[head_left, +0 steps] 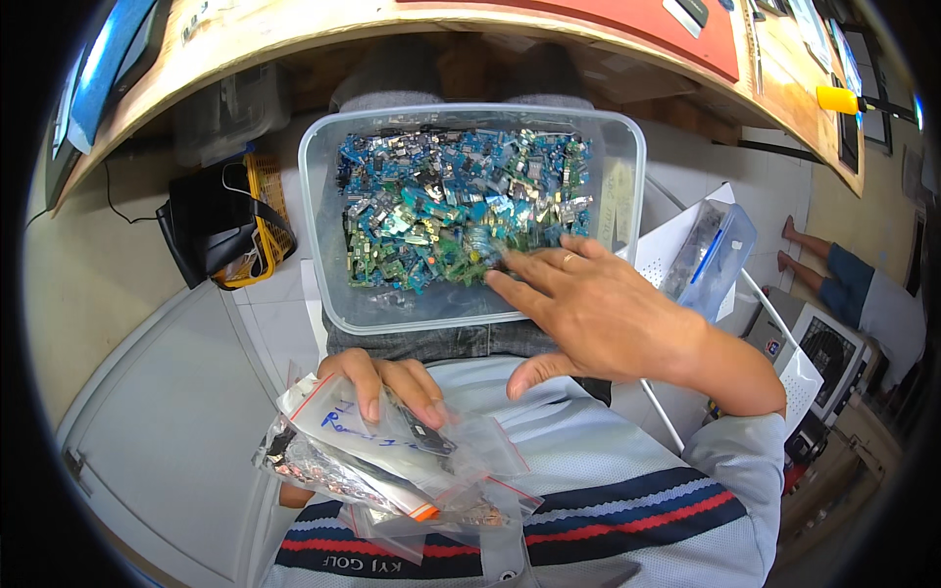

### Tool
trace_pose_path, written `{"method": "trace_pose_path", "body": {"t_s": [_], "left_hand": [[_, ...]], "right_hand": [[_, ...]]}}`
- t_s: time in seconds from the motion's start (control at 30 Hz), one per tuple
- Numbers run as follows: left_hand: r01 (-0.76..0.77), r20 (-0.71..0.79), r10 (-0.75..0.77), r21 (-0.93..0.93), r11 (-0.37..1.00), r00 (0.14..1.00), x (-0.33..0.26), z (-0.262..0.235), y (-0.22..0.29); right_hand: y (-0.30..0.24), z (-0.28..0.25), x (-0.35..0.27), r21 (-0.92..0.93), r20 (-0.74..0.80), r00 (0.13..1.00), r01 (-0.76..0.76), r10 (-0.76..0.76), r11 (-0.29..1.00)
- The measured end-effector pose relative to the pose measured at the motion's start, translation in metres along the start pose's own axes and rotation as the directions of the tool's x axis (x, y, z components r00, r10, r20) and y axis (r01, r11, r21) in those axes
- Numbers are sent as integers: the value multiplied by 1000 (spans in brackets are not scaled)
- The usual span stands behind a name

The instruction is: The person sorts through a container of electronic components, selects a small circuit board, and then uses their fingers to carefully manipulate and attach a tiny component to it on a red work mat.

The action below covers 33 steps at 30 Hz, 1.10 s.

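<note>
Beyond both hands, a long wooden desk, curving across the top of the view. Just ahead of both hands, over the lap, a clear plastic bin, with its near right rim beneath the right hand. Inside it, mostly beyond the right fingertips, a heap of small circuit boards, blue and green with shiny metal bits. Over the near side of that heap, the right hand, palm down, open, fingers slightly spread and thumb well apart (too blurred at the fingertips to tell about any piece caught there). Nearer the body, under the left fingers, a stack of zip-top bags, clear and silvery. Out past the left hand, a black bag against a yellow basket. Curled over the stack's upper edge, gripping it, the left hand. On one right finger, a thin ring.
</note>
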<state>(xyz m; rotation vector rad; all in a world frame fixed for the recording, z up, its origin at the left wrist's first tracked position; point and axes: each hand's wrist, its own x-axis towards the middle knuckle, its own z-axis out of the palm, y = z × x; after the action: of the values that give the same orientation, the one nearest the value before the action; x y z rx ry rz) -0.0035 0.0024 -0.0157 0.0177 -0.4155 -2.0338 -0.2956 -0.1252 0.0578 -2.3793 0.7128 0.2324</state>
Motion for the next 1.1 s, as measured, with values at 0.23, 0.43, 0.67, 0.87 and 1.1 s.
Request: {"method": "trace_pose_path", "body": {"t_s": [0.23,0.43,0.67,0.87,1.1], "left_hand": [[-25,-4,25,47,999,1000,-2,6,0],[-82,-46,82,16,997,996,1,11,-7],[-58,-10,58,10,998,998,-6,7,-3],[-83,-1,83,6,997,997,-5,6,-6],[-38,-22,38,18,999,999,-4,15,-3]], "right_hand": [[37,-64,9,58,1,994,-110,110,992],[33,-65,32,-289,148,989,20,23,957],[45,-81,45,-282,-91,996,-39,14,959],[48,-91,38,-274,-135,989,-99,64,957],[47,-54,40,-252,-303,950,1,-80,968]]}}
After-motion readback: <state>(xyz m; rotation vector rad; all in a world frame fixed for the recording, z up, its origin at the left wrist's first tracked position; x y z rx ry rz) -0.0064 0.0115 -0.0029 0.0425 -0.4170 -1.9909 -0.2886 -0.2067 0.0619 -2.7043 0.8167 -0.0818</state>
